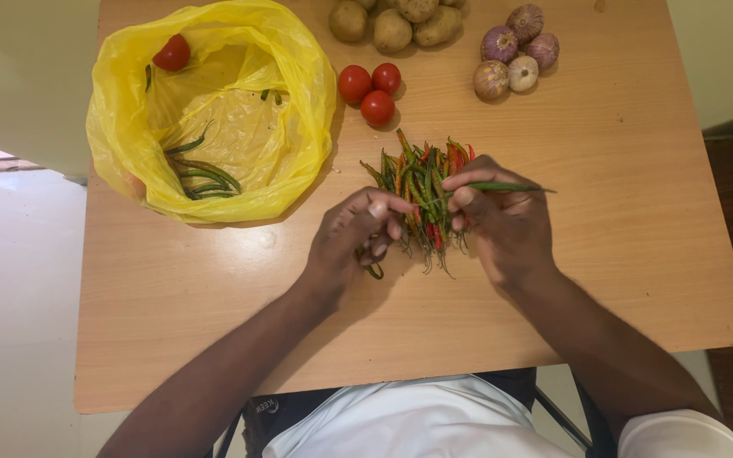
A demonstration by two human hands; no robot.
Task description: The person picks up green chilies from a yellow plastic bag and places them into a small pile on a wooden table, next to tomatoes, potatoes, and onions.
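Observation:
A pile of thin green, red and orange chili peppers [424,182] lies in the middle of the wooden table [638,212]. My right hand [502,220] sits at the pile's right side and pinches one green chili [506,187] between thumb and fingers, its tip pointing right. My left hand [354,242] rests at the pile's left edge with fingers curled; a green chili [374,271] pokes out beneath it. Whether the fingers grip it is hidden.
An open yellow plastic bag [214,110] at the back left holds several green chilies and one tomato [171,53]. Three tomatoes [370,87], several potatoes [392,25] and several onions [515,51] lie along the far edge.

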